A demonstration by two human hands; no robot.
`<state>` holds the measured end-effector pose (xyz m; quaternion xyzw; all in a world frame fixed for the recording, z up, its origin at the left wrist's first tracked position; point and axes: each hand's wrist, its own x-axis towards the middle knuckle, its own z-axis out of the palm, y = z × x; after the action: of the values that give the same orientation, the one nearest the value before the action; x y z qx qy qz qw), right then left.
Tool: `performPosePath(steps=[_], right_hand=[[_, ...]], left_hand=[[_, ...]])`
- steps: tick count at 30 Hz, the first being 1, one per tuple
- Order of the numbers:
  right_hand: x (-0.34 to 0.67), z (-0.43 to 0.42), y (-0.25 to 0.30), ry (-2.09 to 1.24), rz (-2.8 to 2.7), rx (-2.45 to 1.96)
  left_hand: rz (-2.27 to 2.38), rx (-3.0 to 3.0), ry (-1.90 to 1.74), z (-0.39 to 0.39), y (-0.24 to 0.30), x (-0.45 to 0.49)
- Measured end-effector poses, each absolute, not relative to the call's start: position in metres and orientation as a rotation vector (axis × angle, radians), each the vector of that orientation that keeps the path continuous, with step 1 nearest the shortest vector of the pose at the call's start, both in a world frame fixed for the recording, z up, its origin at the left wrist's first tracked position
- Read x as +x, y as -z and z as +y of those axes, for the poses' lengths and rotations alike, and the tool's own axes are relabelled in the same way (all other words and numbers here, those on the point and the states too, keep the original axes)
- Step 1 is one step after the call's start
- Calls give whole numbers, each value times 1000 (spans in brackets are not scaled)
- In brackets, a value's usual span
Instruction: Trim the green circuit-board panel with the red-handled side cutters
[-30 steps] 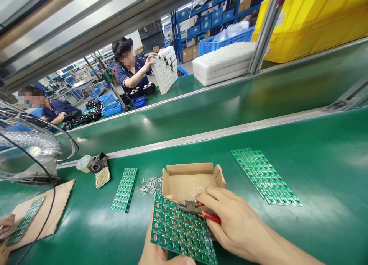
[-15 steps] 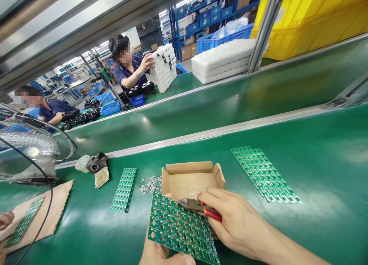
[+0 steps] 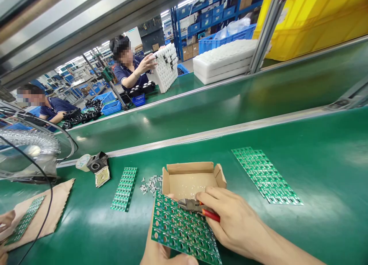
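Note:
My left hand [image 3: 161,249] grips a green circuit board panel [image 3: 184,230] from below and holds it tilted above the bench. Rows of round holes run across the panel. Closed around red-handled side cutters [image 3: 211,214], my right hand [image 3: 234,219] keeps their metal jaws against the panel's upper edge. Behind the panel lies a shallow cardboard box [image 3: 189,168], with tiny light bits on its bottom; its front is partly hidden by my hands and the panel. A small heap of grey-white parts [image 3: 151,184] lies just left of the box.
One panel [image 3: 124,189] lies to the left, overlapping panels [image 3: 266,175] to the right. A solder stand [image 3: 99,165] sits farther left. Another person's hands [image 3: 6,221] are beside a board on cardboard [image 3: 57,207]. Two people work across the bench, near white foam trays [image 3: 224,62].
The cutters have shifted very slightly left along the panel's edge, and my right hand with them. My left hand still holds the panel. The whole view has moved a little.

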<state>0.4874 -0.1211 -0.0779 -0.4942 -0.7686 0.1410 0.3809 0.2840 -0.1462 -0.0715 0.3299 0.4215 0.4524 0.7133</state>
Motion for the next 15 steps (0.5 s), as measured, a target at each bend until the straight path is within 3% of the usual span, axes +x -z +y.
performPosePath(steps=[8,15], right_hand=[[492,-121,77,-490,-1976,-1305],[490,-123,78,-431,-1979,-1250]], left_hand=[[1043,797,-981,-145,65,287],[850,992,-950,-138,71,279]])
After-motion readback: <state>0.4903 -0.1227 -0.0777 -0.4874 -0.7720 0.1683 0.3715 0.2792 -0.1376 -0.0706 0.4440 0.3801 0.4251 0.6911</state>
